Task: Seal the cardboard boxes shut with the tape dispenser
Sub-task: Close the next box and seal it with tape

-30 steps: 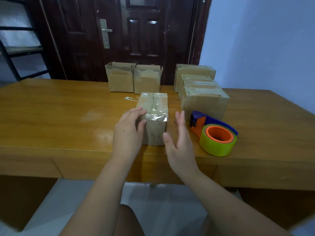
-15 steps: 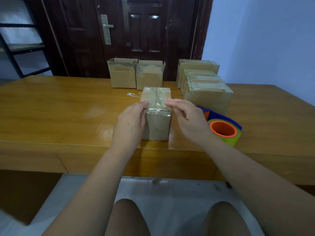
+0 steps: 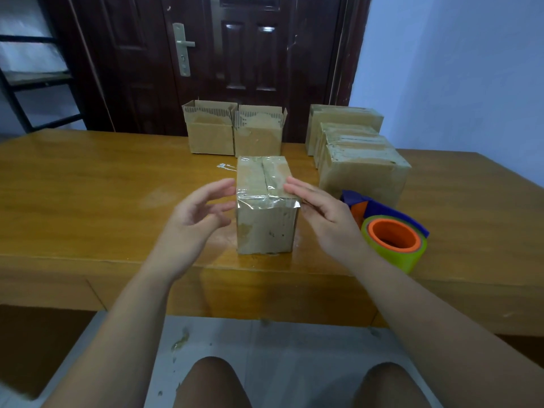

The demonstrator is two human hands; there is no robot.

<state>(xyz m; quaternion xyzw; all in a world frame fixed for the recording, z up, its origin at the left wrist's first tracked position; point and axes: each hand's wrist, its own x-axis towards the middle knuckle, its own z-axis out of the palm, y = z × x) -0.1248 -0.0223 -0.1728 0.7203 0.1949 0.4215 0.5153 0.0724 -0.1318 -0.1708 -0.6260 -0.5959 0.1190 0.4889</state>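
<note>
A small cardboard box (image 3: 266, 228) stands near the table's front edge, its top flaps closed under clear tape that folds down over the front face. My left hand (image 3: 195, 213) hovers just left of the box with fingers spread and relaxed, holding nothing. My right hand (image 3: 322, 214) lies at the box's right top edge, its straight fingertips touching the tape there. The tape dispenser (image 3: 391, 231), blue and orange with a yellow-green roll, lies on the table right of my right hand.
Two open-topped boxes (image 3: 232, 134) stand at the back of the wooden table (image 3: 88, 184). Three taped boxes (image 3: 359, 160) sit in a row at the back right. A scrap of clear tape (image 3: 226, 166) lies behind the near box. A dark door is behind.
My left hand has come off the box's left side and opened. My right hand slid from the top of the box to its right edge.
</note>
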